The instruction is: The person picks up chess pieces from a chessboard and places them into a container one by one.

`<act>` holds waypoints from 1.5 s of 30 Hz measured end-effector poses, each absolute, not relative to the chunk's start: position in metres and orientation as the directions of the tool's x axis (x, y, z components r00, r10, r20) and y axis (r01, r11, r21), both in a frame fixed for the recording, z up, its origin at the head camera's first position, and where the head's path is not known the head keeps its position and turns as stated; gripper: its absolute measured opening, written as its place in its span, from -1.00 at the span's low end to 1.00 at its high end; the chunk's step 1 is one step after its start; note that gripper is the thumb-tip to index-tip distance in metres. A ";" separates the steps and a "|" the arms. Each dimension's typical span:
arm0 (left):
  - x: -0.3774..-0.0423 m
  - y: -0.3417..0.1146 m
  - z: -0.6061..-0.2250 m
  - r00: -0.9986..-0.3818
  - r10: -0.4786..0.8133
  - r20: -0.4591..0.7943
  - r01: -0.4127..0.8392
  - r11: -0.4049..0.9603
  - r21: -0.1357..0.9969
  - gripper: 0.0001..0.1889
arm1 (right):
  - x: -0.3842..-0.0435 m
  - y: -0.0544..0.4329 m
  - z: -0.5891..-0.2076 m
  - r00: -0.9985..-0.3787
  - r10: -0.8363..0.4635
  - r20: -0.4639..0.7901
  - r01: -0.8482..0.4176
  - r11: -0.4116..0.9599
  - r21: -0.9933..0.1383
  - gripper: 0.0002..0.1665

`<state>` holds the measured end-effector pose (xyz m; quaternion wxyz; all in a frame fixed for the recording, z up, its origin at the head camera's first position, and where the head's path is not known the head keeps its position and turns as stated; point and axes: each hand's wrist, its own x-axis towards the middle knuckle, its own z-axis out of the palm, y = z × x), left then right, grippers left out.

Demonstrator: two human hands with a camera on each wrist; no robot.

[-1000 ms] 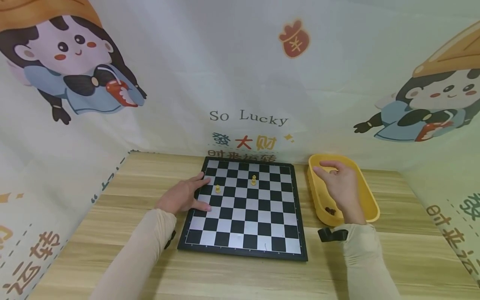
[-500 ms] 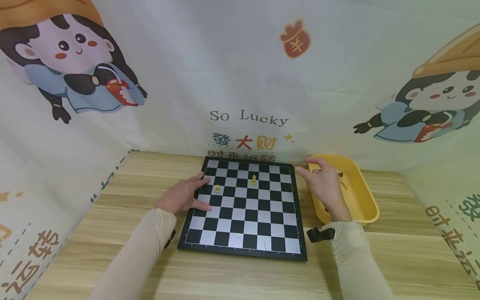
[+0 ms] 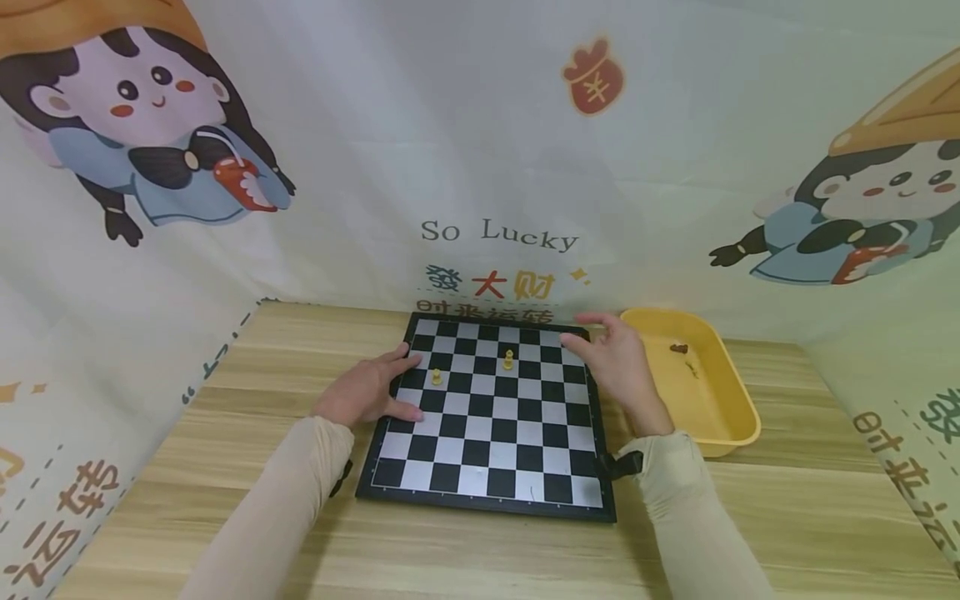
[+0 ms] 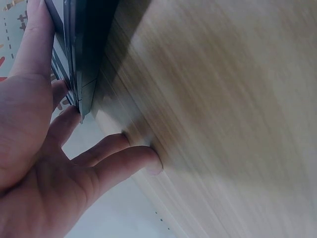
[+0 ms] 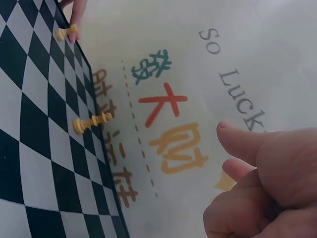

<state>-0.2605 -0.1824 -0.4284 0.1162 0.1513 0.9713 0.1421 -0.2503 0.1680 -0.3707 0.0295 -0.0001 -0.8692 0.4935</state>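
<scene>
A pale printed cloth point(image 3: 360, 167) fills the space in front of you and at both sides, with cartoon figures and the words "So Lucky". Below it spreads your wood-grain table point(image 3: 825, 483). On that lies the chessboard point(image 3: 480, 481), flat, its dark frame close to the cloth. To its right sits the yellow tray point(image 3: 718, 412). Your left sleeve point(image 3: 270, 508) and right sleeve point(image 3: 701, 517) reach in from below.

Your left hand point(image 3: 367, 390) is spread across the board's left edge: the thumb lies on the squares, and in the left wrist view two fingers reach down to the table. Your right hand point(image 3: 621, 362) is over the board's far right corner, just beside the tray, its thumb and index finger apart; the right wrist view shows other fingers bent inward, and you cannot tell whether they hide anything. A black band point(image 3: 628, 464) shows at your right wrist.

Upright on the board, well apart from each other, stand two yellow pieces: the taller piece point(image 3: 508, 360) toward the far middle, the shorter piece point(image 3: 437, 377) near your left fingers. A small brown bit point(image 3: 678, 348) lies in the tray.
</scene>
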 end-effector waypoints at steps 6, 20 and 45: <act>-0.260 -0.182 -0.429 -0.928 0.325 -0.184 0.259 0.914 0.314 0.09 | -0.258 0.158 -0.380 -0.998 -0.004 0.069 -0.060 0.541 -0.839 -0.43; -0.260 -0.180 -0.425 -0.928 0.316 -0.199 0.242 0.915 0.321 0.10 | -0.272 0.140 -0.403 -0.999 -0.012 0.033 -0.034 0.516 -0.856 -0.46; -0.259 -0.181 -0.427 -0.931 0.309 -0.195 0.240 0.919 0.312 0.09 | -0.280 0.116 -0.430 -0.996 -0.038 -0.078 0.046 0.536 -0.843 -0.49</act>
